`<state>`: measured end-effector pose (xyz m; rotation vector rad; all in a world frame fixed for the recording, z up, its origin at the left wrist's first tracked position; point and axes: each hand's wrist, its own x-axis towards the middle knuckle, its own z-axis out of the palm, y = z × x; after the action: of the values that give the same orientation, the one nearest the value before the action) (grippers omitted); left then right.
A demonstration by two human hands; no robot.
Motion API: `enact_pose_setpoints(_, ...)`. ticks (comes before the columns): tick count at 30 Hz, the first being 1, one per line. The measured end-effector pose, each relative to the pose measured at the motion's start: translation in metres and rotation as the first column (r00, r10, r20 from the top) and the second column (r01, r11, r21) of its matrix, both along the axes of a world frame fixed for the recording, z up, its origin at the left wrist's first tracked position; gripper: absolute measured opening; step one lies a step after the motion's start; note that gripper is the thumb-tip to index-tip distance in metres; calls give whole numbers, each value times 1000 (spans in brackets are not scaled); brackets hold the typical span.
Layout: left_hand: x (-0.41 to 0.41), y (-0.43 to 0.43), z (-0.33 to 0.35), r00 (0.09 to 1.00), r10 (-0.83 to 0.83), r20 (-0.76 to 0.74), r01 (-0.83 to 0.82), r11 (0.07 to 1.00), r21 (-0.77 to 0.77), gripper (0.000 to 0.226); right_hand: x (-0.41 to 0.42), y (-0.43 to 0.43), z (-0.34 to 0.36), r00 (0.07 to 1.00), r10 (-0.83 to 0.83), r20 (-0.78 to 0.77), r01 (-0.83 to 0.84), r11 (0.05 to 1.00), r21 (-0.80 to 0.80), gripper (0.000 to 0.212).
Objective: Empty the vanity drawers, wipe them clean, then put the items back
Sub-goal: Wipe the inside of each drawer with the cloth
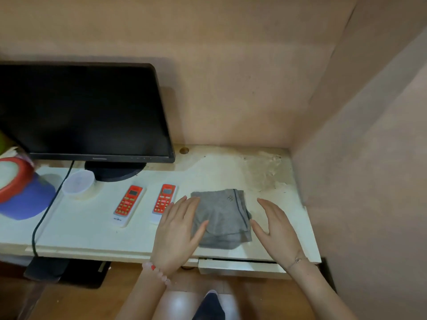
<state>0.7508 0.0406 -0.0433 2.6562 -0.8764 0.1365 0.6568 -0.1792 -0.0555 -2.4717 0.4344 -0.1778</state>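
Drawer (240,267) sits nearly shut under the cream, stained desktop (219,172), in a corner of pinkish walls. On top, a folded grey cloth (221,215) lies between both flat, open hands: left hand (178,229) touching its 9 o'clock edge, right hand (276,229) just off its 3 o'clock edge, gripping nothing.

Plain beige walls (231,77) meet in a corner at the right, enclosing a cream desk (92,227) stained at its far right corner; brown wooden floor (265,296) shows below.
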Motion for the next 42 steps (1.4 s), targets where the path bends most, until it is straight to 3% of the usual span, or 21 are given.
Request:
enact_pose_setpoints(10,41,11,-23,997,-55,-51,53,998,-44,53,46,9,-46,962,-135,-238,195,947,253,53)
enact_pose_setpoints(15,50,8,-29,993,-49,-106,48,999,-13,51,55,5,-61,906,-279,-319,400,813,423,58)
enact_pose_setpoints(24,57,8,-29,989,-38,-141,36,999,-11,61,77,7,-72,879,-234,-416,447,707,547,37)
enact_pose_setpoints(27,56,10,-31,990,-32,-136,29,999,-22,55,82,12,-70,892,-221,-394,423,714,558,18)
enact_pose_setpoints(30,54,12,-31,992,-33,-120,30,999,-25,54,82,14,-68,908,-225,-353,396,733,553,19)
enact_pose_setpoints(42,49,22,-33,987,-4,-159,4,1000,4,64,85,27,-68,900,-129,-417,436,320,841,41)
